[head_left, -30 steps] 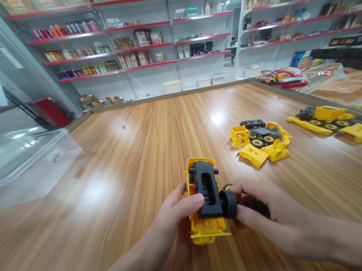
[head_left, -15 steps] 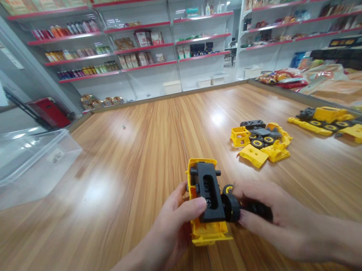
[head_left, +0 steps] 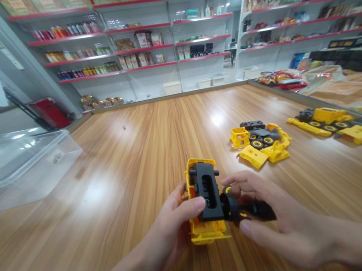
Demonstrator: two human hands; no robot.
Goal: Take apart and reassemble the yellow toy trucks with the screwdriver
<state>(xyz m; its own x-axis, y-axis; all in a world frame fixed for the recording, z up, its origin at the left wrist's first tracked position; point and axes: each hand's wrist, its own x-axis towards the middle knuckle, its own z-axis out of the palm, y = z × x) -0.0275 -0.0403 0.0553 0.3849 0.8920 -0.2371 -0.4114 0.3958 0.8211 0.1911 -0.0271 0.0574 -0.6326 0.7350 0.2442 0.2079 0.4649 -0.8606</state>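
Observation:
My left hand (head_left: 178,220) is closed around a yellow and black toy truck body (head_left: 208,191). Its thumb presses on the black underside plate, near a round hole with a cross-shaped mark. A black wheel (head_left: 228,206) sticks out at the plate's right side, and part of a yellow-hubbed wheel (head_left: 227,189) shows behind it. My right hand (head_left: 282,215) is beside these wheels, its thumb and fingers apart. Between them a dark elongated part (head_left: 260,210) shows, partly hidden by the fingers; I cannot make out its kind or whether it joins the truck.
On the wooden table (head_left: 148,150), loose yellow and black toy parts (head_left: 261,140) lie to the right, with another group of toy parts (head_left: 333,122) farther right. A clear plastic bin (head_left: 32,166) stands at left. Stocked shelves (head_left: 141,49) line the back.
The fingers and thumb of my right hand have spread apart, coming off the black wheel. My left hand and the truck body have barely moved.

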